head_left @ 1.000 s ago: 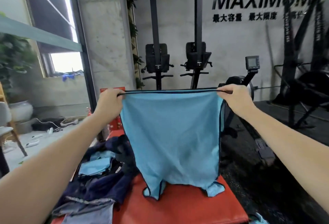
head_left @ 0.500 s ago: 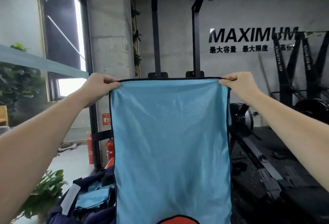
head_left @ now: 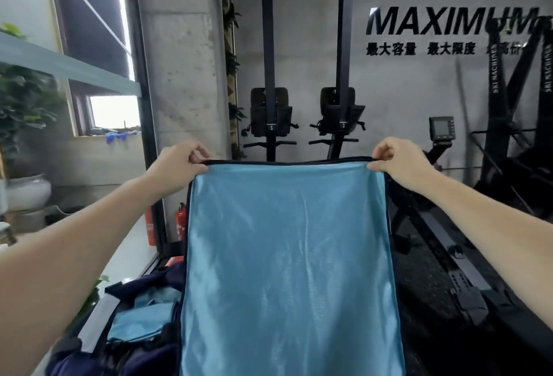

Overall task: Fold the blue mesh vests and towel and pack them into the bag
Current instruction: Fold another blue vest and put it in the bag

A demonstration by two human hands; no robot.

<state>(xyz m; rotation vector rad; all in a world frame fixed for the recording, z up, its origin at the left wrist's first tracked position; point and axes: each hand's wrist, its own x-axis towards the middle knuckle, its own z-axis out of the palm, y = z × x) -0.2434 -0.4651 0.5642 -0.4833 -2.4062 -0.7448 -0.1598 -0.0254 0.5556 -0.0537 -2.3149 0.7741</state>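
Since the earlier frame your hands have lowered the blue mesh vest [head_left: 287,271]. Your left hand [head_left: 176,166] and right hand [head_left: 398,163] pinch its top corners. Beside it, the dark bag [head_left: 98,354] holds folded blue cloth [head_left: 140,320].

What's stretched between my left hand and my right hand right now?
In the head view, the dark-trimmed top edge of the blue mesh vest spans from the left hand to the right hand; each pinches a corner, and the vest hangs below.

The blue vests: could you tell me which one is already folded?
The small blue vest lying in the dark bag at lower left; the large one hangs unfolded from both hands.
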